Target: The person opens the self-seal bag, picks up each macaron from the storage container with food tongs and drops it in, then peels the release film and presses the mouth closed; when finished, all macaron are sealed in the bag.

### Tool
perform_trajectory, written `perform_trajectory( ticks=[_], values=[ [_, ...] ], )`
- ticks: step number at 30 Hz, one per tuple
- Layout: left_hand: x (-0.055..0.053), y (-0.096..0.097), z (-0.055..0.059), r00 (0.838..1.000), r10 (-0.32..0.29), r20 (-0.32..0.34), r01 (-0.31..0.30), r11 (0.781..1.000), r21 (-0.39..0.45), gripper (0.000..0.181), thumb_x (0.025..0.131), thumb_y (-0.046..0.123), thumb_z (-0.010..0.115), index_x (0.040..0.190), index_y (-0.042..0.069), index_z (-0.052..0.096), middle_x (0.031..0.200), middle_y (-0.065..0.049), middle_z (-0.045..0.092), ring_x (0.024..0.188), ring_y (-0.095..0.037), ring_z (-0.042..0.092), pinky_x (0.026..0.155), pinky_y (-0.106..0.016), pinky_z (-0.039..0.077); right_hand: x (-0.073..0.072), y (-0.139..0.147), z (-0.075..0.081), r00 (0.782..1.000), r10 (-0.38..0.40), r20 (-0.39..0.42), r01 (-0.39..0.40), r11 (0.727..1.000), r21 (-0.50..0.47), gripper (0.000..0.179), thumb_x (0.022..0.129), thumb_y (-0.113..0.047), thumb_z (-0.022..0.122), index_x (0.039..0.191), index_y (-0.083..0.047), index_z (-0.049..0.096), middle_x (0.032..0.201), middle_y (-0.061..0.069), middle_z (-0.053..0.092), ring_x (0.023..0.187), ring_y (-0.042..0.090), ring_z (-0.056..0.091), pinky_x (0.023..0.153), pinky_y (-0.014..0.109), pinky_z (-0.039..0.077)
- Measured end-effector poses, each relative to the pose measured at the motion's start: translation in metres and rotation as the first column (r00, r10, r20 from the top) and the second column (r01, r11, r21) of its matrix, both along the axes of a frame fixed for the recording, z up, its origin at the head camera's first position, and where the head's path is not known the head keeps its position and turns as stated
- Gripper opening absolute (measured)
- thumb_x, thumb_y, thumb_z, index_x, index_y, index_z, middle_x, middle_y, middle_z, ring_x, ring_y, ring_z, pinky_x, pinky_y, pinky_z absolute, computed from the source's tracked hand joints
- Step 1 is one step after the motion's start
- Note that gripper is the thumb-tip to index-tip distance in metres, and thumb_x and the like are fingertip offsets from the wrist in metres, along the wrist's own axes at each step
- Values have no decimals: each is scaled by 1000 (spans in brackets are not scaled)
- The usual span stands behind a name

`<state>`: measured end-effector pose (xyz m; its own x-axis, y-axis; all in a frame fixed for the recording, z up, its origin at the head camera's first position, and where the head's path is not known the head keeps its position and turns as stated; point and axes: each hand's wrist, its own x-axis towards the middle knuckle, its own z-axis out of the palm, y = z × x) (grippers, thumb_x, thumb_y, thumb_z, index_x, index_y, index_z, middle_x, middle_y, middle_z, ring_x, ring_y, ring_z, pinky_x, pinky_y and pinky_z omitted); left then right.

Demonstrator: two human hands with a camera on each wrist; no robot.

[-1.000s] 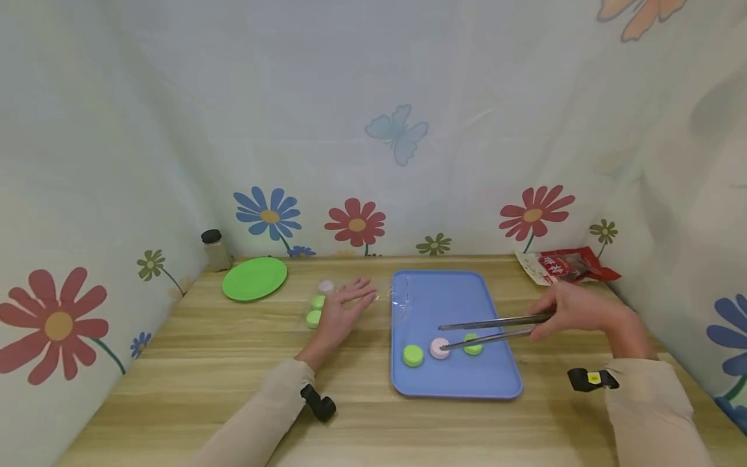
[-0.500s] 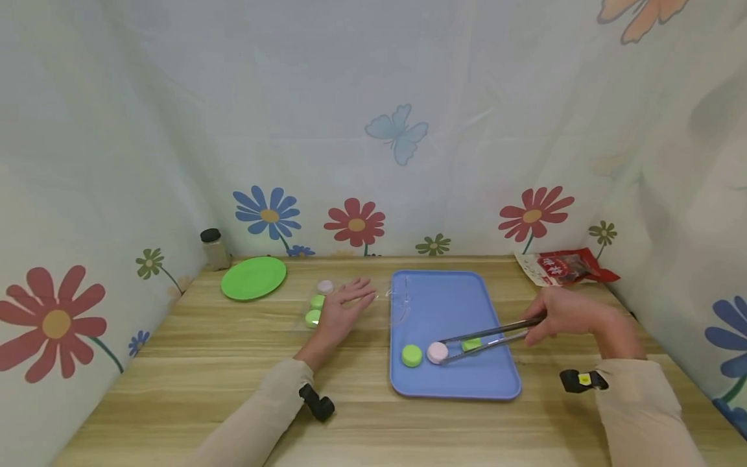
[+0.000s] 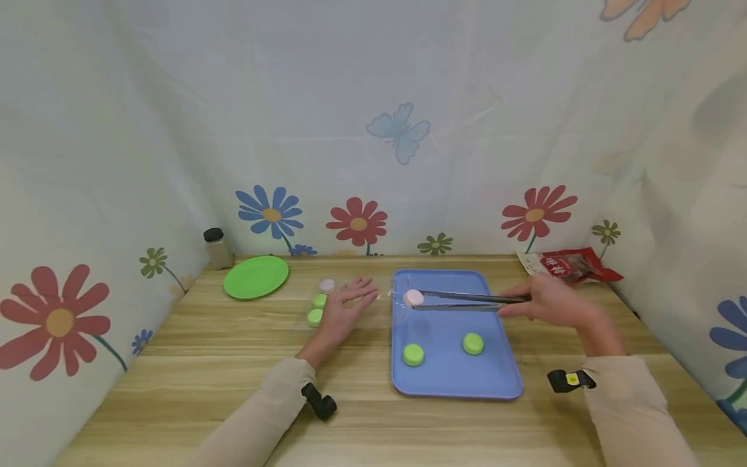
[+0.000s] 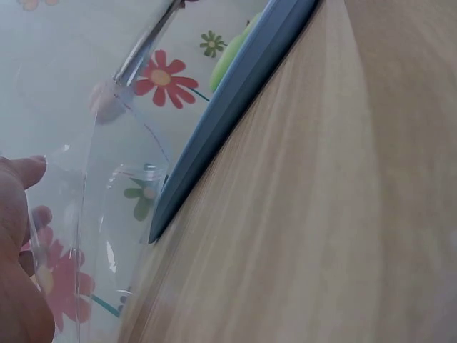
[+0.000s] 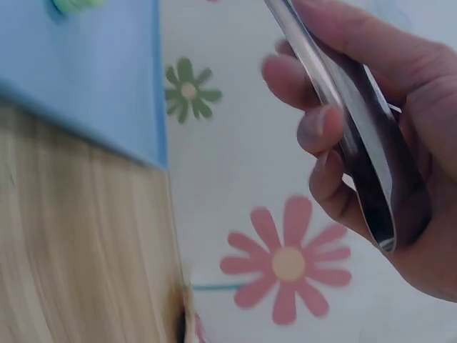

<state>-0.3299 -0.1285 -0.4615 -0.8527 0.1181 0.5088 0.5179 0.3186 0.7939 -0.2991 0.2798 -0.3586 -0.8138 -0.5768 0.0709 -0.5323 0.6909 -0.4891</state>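
A pair of metal tongs [image 3: 467, 299] is gripped at its rear end by the right hand [image 3: 545, 302], the fingers [image 5: 325, 128] curled round both blades so that these are squeezed together; the tips are thereby kept closed on a pink round piece [image 3: 414, 297], which is held above the far left corner of the blue tray [image 3: 502, 383], close to the edge that faces the clear plastic box [image 3: 397, 305]. The piece is carried by tongs rather than touched, seemingly to keep it clean. The left hand [image 3: 341, 311] is laid flat on the counter [image 3: 175, 389] with its fingers straight and spread, resting on the clear plastic, which is probably being steadied so that it does not slide. Beside that hand, two green pieces [image 3: 317, 309] and another pink piece [image 3: 327, 285] are seen in a row. Two green round pieces [image 3: 413, 354] are left lying on the tray, well apart from each other. A green plate [image 3: 256, 277], a small jar [image 3: 216, 248] and a red packet [image 3: 569, 264] stand at the back, away from both hands.
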Motion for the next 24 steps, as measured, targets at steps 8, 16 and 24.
perform_trajectory(
  ticks=[8,16,24],
  values=[
    [-3,0,-3,999,-9,-40,10,1000,18,26,93,25,74,115,10,76,133,-12,63,138,-24,46,118,-55,21,-15,-51,-8,1000,-8,-14,9,996,85,41,89,-37,76,115,-6,76,69,-8,62,54,11,55,50,26,46],
    [-2,-2,-2,999,-23,-37,24,1000,6,27,93,29,73,116,14,76,135,-3,62,139,-19,45,120,-49,19,-23,-117,-6,998,37,-53,-30,989,143,32,88,-37,77,108,-13,79,75,-7,66,60,9,54,54,26,46],
    [-1,0,-1,998,-23,-55,23,1000,-10,27,94,27,73,116,12,76,134,-9,63,139,-22,45,120,-49,19,-21,-160,-8,997,21,-76,-4,976,220,39,87,-42,77,112,-12,78,92,-6,74,73,9,58,66,28,51]
  ],
)
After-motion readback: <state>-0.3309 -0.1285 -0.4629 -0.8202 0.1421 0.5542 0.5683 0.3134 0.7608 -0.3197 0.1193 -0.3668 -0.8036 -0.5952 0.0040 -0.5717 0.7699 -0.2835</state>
